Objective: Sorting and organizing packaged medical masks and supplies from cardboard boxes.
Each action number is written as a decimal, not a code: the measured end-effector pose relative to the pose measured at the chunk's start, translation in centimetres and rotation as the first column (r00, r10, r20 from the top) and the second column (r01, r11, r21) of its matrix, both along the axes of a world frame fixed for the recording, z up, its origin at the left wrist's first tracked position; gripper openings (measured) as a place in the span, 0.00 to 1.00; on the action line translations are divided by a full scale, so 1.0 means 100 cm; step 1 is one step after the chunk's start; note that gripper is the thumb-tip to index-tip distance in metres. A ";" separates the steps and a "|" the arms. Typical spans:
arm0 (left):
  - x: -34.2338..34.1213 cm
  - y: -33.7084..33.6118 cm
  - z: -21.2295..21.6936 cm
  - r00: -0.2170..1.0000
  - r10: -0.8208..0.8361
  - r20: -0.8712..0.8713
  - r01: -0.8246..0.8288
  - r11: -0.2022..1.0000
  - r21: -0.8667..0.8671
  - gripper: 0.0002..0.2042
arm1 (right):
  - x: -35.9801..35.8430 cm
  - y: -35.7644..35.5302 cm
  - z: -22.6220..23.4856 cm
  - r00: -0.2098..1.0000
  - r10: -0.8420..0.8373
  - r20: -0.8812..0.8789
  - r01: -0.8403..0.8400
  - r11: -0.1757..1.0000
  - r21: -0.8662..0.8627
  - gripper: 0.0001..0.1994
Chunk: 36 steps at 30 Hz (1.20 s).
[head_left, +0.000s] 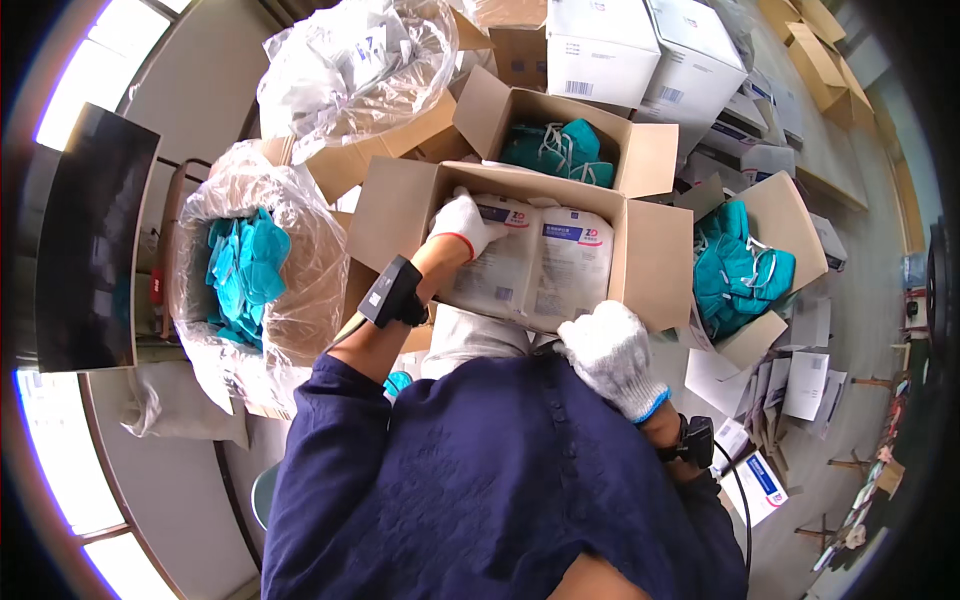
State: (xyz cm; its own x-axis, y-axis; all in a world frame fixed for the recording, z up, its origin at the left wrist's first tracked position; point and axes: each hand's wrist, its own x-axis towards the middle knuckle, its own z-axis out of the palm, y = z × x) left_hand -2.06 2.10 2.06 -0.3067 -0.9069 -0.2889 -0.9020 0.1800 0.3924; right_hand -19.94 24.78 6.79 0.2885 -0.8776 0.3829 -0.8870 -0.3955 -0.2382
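Note:
A brown cardboard box [400,215] stands open before me, with two white printed plastic packets side by side inside, a left packet [490,270] and a right packet [572,265]. My left hand [466,226], in a white glove with a red cuff edge, reaches into the box. It lies on the left packet's upper left part, thumb and fingers apart. My right hand [612,355], in a white knitted glove with a blue cuff, is at the box's near right edge. Its fingers are curled there, and their tips are partly hidden.
Teal folded masks with white straps fill a box [655,160] behind and another box [790,215] at right. A plastic-lined container [325,270] at left holds more. White cartons [600,50] stand at the back; flat white boxes [805,385] lie at right.

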 end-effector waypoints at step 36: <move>-0.001 0.065 0.049 0.961 -0.096 -0.259 0.031 0.969 -0.244 0.23 | 0.003 -0.005 0.004 1.000 0.007 -0.002 -0.007 0.998 0.059 0.08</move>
